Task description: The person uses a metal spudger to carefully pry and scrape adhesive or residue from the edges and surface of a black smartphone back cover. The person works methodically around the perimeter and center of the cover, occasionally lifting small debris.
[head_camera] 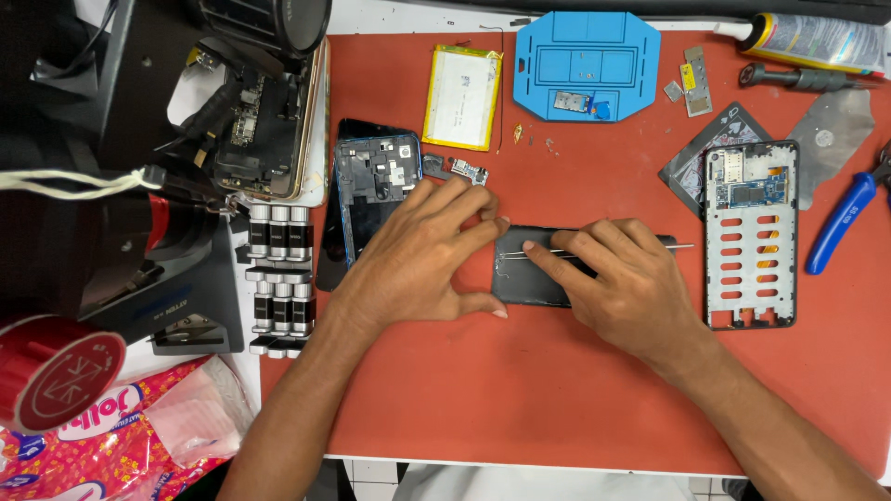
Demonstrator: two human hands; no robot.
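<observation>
Tweezers (613,249), thin steel, pinched in the right hand (624,283) over a flat dark panel (531,278) mid-worktop (520,399), a red mat; left hand (419,255) spread, pressing the panel's left edge.

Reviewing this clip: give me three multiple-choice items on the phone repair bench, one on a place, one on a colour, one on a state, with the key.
1. Where does the yellow-edged battery pack lie?
A. Left of the blue tray
B. Under the right hand
C. Off the red mat

2. What colour are the handles of the pliers at the mat's right edge?
A. Green
B. Blue
C. Yellow

3. How is the dark phone panel held?
A. Lifted in the air
B. Left untouched
C. Pressed flat on the red mat by both hands

Key: 1 A, it sits on the mat beside the tray. 2 B, the handles are plainly blue. 3 C, the left hand rests on its edge while the right hand lays tweezers across it.
</observation>
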